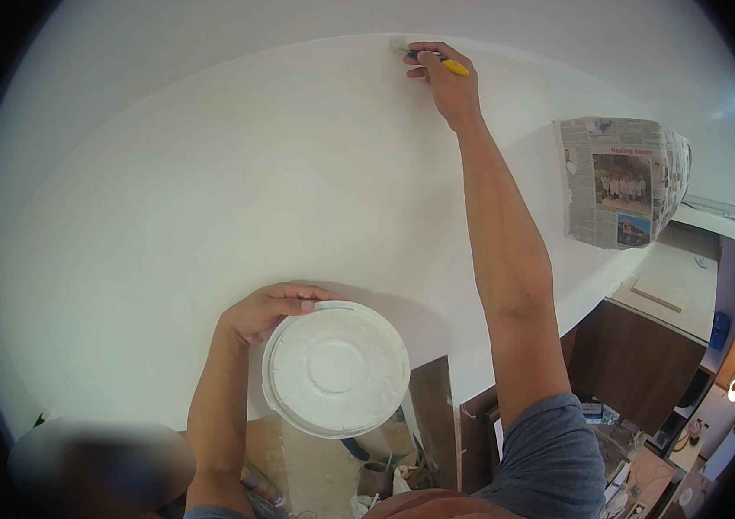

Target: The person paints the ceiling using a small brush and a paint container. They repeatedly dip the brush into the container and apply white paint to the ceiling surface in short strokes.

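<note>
At the top of the white wall (211,190), my right hand (449,80) is closed around a paintbrush (455,67) with a yellow and dark handle. Its pale bristles meet the wall just beside the line where it joins the ceiling. My right arm is stretched far up. Lower down, my left hand (268,313) grips the upper left rim of a round white paint bucket lid (337,368). White paint coats the lid's inner face, around a raised ring. Some of the left fingers are hidden behind the rim.
Newspaper (622,186) wraps a boxy object on the wall at right. Below it stands a brown wooden cabinet (635,363) with a pale top. A pot (374,478) and clutter lie on the floor below. A blurred shape (99,467) fills the lower left.
</note>
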### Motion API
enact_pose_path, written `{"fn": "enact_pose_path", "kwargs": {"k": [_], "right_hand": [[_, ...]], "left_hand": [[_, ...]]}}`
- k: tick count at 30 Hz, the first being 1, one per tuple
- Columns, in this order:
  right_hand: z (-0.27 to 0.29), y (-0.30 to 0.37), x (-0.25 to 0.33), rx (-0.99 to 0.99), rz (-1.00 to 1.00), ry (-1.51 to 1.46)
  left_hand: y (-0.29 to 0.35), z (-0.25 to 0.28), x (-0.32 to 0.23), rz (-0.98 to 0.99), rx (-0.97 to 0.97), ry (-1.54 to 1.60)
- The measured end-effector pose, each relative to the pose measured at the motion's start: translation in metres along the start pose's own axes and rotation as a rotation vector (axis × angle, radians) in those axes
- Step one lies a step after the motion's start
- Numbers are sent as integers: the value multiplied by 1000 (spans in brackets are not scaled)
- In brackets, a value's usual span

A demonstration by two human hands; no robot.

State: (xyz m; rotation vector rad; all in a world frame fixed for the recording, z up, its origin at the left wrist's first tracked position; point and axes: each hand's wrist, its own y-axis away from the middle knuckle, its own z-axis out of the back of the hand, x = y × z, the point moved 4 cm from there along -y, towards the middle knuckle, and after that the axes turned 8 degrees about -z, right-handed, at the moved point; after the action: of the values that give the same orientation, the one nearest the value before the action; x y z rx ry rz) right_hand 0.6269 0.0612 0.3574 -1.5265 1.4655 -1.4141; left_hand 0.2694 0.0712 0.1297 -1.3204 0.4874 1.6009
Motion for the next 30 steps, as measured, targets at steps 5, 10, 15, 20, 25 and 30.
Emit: {"fn": "enact_pose_path", "kwargs": {"k": [5,10,15,20,25,30], "right_hand": [[-3,1,4,16,12,-6],[-5,0,1,27,9,-33],[-7,2,4,33,4,-20],[-10,3,6,43,22,-14],[-13,2,6,52,17,-26],[-15,1,5,62,9,-34]], "left_hand": [[1,2,2,-3,-22,7],[0,1,1,0,7,12],[0,2,2,3,0,12],[0,3,3,3,-3,13],[0,2,1,-6,-10,-17],[0,2,2,-12,-10,-11]]}}
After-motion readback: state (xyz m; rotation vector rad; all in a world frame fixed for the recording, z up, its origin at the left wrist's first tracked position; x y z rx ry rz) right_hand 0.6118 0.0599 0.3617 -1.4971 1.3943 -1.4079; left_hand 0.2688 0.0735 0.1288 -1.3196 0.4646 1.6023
